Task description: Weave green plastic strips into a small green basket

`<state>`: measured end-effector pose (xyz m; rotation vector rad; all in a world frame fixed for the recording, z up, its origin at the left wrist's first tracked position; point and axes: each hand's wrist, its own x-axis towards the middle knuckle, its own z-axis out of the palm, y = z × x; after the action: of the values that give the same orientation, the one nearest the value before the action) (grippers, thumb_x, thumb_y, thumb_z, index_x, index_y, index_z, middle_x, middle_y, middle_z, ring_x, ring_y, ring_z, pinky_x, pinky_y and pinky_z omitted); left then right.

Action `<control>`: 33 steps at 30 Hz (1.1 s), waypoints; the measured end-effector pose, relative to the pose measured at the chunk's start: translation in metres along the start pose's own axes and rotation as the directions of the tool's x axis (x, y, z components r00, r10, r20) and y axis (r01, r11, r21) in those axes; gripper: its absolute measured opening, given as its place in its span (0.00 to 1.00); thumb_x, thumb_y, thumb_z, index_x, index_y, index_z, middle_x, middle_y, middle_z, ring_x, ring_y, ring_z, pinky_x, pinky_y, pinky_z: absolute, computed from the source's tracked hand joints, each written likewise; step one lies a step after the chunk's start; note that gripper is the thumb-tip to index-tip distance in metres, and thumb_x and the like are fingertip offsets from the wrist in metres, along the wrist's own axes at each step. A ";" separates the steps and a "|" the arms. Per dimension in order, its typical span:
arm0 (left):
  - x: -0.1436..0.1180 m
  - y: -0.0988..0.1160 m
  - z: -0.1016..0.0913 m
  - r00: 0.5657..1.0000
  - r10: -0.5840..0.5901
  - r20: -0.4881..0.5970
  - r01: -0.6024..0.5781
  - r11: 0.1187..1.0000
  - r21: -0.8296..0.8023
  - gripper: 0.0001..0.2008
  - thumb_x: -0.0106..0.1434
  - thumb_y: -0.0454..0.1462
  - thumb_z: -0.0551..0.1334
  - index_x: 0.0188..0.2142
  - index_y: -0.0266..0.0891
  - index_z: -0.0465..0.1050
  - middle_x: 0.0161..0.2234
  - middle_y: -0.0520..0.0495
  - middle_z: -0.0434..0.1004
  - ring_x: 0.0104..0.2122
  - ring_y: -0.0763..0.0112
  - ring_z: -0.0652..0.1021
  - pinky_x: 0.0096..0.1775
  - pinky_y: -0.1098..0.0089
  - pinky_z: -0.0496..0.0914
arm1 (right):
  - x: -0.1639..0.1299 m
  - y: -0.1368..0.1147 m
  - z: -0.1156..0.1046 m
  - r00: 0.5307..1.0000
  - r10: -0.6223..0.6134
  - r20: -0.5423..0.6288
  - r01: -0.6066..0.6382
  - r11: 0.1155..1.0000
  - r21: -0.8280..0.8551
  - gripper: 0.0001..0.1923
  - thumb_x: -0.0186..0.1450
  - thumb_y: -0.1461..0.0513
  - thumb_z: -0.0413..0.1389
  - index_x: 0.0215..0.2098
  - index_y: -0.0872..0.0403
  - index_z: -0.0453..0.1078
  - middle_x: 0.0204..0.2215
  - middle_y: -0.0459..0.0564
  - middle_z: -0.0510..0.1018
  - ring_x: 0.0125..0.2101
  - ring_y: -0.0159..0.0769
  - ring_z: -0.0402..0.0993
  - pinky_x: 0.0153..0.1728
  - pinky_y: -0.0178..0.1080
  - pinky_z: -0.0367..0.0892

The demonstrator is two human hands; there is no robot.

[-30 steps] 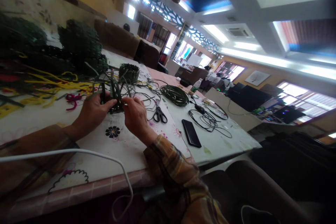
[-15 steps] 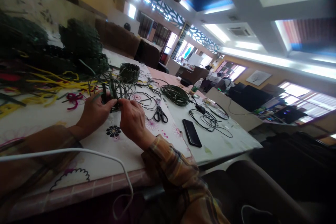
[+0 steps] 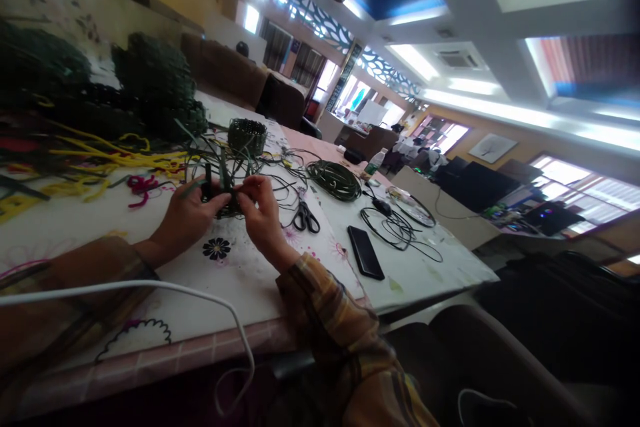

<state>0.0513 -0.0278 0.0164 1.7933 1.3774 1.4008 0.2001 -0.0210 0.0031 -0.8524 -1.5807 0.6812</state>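
Observation:
Between my two hands is a small dark green woven piece [image 3: 226, 180], with flat strips standing up from it and loose ends spreading out. My left hand [image 3: 190, 217] is closed around its left side, thumb pointing right along the near edge. On the right side, the thumb and fingers of my right hand [image 3: 263, 217] pinch a part of the piece or a thin strip; the fingers hide exactly what. Just behind stands a round dark woven basket [image 3: 247, 139]. Black-handled scissors [image 3: 306, 217] lie to the right of my right hand.
A coil of dark green cord [image 3: 334, 181], a black phone [image 3: 366, 252], looped black cable [image 3: 395, 230] and a bottle [image 3: 377, 161] are on the right. Yellow strips [image 3: 107, 155], a magenta bundle [image 3: 140, 188] and dark green woven piles [image 3: 155, 73] lie left. A white cable [image 3: 175, 287] crosses in front.
My right hand has moved a little to the right and its fingers have lifted and changed their pinch. The woven piece and my left hand have shifted slightly to the right.

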 end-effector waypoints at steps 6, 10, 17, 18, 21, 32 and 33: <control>0.001 -0.005 0.005 0.996 -0.054 0.065 0.059 0.996 -0.063 0.16 0.56 0.50 0.61 0.34 0.41 0.73 0.31 0.50 0.78 0.35 0.62 0.75 0.41 0.65 0.69 | 0.001 0.001 0.001 0.998 -0.005 -0.066 0.009 0.998 0.064 0.14 0.62 0.68 0.55 0.44 0.50 0.58 0.37 0.43 0.73 0.37 0.28 0.73 0.42 0.33 0.70; 0.002 -0.004 0.006 0.990 -0.100 0.098 0.115 0.980 -0.165 0.17 0.54 0.50 0.63 0.36 0.40 0.74 0.33 0.49 0.79 0.35 0.62 0.75 0.41 0.65 0.69 | 0.003 0.003 0.003 0.996 -0.016 -0.083 0.026 0.993 0.113 0.14 0.62 0.68 0.56 0.43 0.50 0.58 0.34 0.41 0.72 0.34 0.27 0.72 0.40 0.32 0.69; 0.007 0.006 0.000 0.991 -0.100 0.090 0.122 0.951 -0.286 0.13 0.50 0.46 0.66 0.28 0.39 0.71 0.25 0.52 0.73 0.29 0.68 0.71 0.35 0.68 0.68 | -0.002 0.002 0.003 0.987 -0.080 -0.140 0.087 0.995 0.046 0.09 0.66 0.63 0.59 0.39 0.50 0.61 0.33 0.42 0.74 0.36 0.30 0.74 0.42 0.36 0.70; 0.008 0.006 -0.001 0.991 -0.105 0.083 0.125 0.945 -0.301 0.13 0.49 0.46 0.66 0.27 0.39 0.71 0.25 0.52 0.73 0.29 0.68 0.71 0.35 0.68 0.67 | -0.003 0.001 0.001 0.983 -0.142 -0.116 0.136 0.989 -0.062 0.07 0.67 0.62 0.58 0.39 0.51 0.63 0.34 0.44 0.75 0.38 0.31 0.73 0.45 0.37 0.69; 0.010 0.003 0.000 0.984 -0.136 0.113 0.168 0.919 -0.358 0.15 0.46 0.46 0.68 0.28 0.39 0.70 0.26 0.52 0.74 0.29 0.69 0.72 0.36 0.68 0.67 | -0.003 -0.004 -0.008 0.950 -0.306 0.060 0.301 0.847 -0.439 0.02 0.70 0.62 0.56 0.38 0.52 0.71 0.34 0.47 0.78 0.44 0.35 0.71 0.53 0.42 0.63; 0.009 0.011 -0.003 0.963 -0.162 0.216 0.246 0.859 -0.450 0.17 0.45 0.45 0.71 0.30 0.40 0.70 0.27 0.53 0.76 0.29 0.69 0.72 0.36 0.68 0.67 | -0.003 0.003 -0.016 0.826 -0.510 0.241 0.517 0.513 -0.685 0.17 0.75 0.67 0.45 0.45 0.52 0.76 0.39 0.49 0.82 0.38 0.34 0.71 0.47 0.40 0.68; 0.009 0.011 -0.003 0.965 -0.162 0.207 0.242 0.856 -0.456 0.17 0.45 0.45 0.71 0.29 0.40 0.70 0.27 0.53 0.75 0.29 0.69 0.72 0.36 0.68 0.67 | -0.003 0.003 -0.017 0.818 -0.525 0.236 0.524 0.509 -0.683 0.17 0.74 0.67 0.45 0.45 0.52 0.77 0.39 0.50 0.83 0.39 0.34 0.72 0.47 0.40 0.68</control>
<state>0.0527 -0.0250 0.0307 1.3593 0.9890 1.3074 0.2172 -0.0222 0.0015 -0.8374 -2.0070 -0.4603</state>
